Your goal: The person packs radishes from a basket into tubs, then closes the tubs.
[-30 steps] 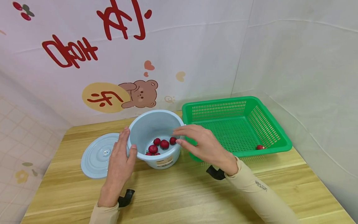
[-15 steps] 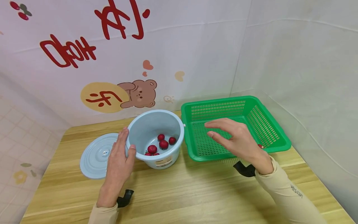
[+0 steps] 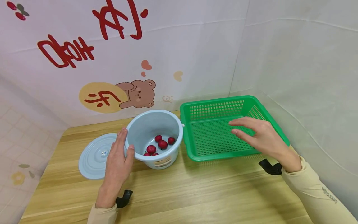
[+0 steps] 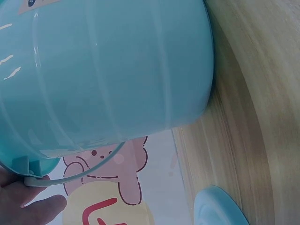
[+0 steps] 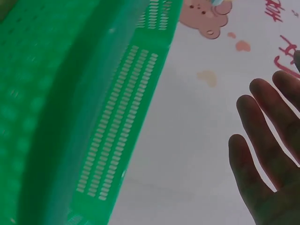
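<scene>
Wooden tabletop [image 3: 195, 193] carries a pale blue bucket [image 3: 153, 124] at centre, a matching blue lid [image 3: 92, 158] lying flat just to its left, and a green perforated basket [image 3: 215, 137] just to its right, rim nearly touching the bucket's. Several small red fruits [image 3: 160, 144] rest on the bucket floor. Left hand [image 3: 117, 161] lies against the bucket's left wall, fingers straight along the side and thumb at the near rim; it presses the wall rather than closing around it. The left wrist view confirms the bucket wall [image 4: 108, 70] close against the hand, the wire bail handle hanging beside the fingers [image 4: 33, 204]. Right hand [image 3: 263, 138] hovers over the basket's near right portion, fingers extended and relaxed, holding nothing visible. The right wrist view shows those fingers [image 5: 262, 154] spread and empty above the basket wall [image 5: 117, 117]. Whether any fruit lies in the basket beneath the right hand cannot be told. Behind stands a white backdrop bearing red lettering and a cartoon bear [image 3: 137, 93].
</scene>
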`<action>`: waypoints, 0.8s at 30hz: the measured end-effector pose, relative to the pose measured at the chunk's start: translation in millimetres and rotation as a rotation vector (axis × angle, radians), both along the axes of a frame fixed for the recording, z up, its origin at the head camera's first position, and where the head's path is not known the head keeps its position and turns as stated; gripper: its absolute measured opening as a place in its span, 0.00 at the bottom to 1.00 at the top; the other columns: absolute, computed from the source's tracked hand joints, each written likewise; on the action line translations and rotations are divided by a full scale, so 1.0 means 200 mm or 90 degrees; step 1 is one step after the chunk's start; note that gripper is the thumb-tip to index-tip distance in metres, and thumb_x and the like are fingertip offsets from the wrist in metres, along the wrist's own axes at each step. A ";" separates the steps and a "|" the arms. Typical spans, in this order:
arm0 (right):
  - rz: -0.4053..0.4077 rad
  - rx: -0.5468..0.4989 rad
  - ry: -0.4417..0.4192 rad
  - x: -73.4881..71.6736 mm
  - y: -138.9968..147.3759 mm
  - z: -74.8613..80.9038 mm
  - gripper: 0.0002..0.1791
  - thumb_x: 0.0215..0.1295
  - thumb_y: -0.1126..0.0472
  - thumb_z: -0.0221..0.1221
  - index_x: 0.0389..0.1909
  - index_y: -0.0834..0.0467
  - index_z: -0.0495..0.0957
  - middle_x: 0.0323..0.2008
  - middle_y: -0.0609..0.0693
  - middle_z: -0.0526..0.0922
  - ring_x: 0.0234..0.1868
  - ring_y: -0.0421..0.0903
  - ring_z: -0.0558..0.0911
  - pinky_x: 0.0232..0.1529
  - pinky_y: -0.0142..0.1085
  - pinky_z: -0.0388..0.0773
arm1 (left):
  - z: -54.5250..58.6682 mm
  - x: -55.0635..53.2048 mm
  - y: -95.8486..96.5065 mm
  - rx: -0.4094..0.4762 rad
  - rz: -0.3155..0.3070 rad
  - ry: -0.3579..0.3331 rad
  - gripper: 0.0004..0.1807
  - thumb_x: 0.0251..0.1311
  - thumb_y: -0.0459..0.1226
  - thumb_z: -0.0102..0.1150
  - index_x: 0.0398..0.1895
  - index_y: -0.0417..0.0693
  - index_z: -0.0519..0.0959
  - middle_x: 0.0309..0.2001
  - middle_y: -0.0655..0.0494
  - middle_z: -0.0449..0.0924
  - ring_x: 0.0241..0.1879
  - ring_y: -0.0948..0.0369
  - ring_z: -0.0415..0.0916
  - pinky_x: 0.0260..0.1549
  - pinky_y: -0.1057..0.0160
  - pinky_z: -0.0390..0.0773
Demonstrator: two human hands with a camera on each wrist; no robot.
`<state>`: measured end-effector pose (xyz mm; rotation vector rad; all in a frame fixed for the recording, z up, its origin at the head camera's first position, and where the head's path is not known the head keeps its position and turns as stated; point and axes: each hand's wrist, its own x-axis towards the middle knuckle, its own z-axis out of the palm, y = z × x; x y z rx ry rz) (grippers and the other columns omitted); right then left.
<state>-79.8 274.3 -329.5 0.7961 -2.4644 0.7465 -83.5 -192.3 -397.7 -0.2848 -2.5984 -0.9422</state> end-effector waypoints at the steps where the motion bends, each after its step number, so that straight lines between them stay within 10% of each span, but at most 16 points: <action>1: -0.008 0.004 -0.012 0.00 0.02 0.00 0.23 0.56 0.70 0.73 0.53 0.52 0.87 0.50 0.44 0.88 0.52 0.37 0.84 0.45 0.20 0.75 | 0.00 0.00 0.00 0.001 0.000 -0.001 0.32 0.75 0.40 0.49 0.80 0.40 0.60 0.81 0.49 0.57 0.79 0.43 0.51 0.72 0.31 0.55; 6: -0.040 0.024 -0.109 0.01 0.10 -0.03 0.19 0.65 0.65 0.69 0.57 0.51 0.84 0.54 0.47 0.87 0.38 0.32 0.84 0.30 0.23 0.79 | 0.00 0.00 0.00 0.003 0.000 -0.004 0.32 0.75 0.40 0.49 0.80 0.41 0.60 0.81 0.49 0.57 0.80 0.44 0.51 0.72 0.31 0.54; 12: -0.067 0.090 -0.192 -0.01 0.19 -0.07 0.18 0.71 0.58 0.65 0.60 0.53 0.82 0.57 0.51 0.85 0.15 0.25 0.77 0.47 0.26 0.77 | 0.01 0.00 0.00 0.007 -0.002 0.002 0.33 0.75 0.39 0.50 0.80 0.40 0.60 0.80 0.49 0.57 0.79 0.44 0.52 0.72 0.31 0.55; 24: -0.092 0.162 -0.332 -0.08 0.31 -0.13 0.21 0.74 0.50 0.62 0.61 0.57 0.82 0.45 0.51 0.89 0.33 0.40 0.88 0.51 0.57 0.81 | 0.00 0.00 0.00 0.006 -0.002 0.003 0.33 0.75 0.40 0.50 0.79 0.40 0.61 0.80 0.49 0.58 0.79 0.44 0.52 0.72 0.32 0.55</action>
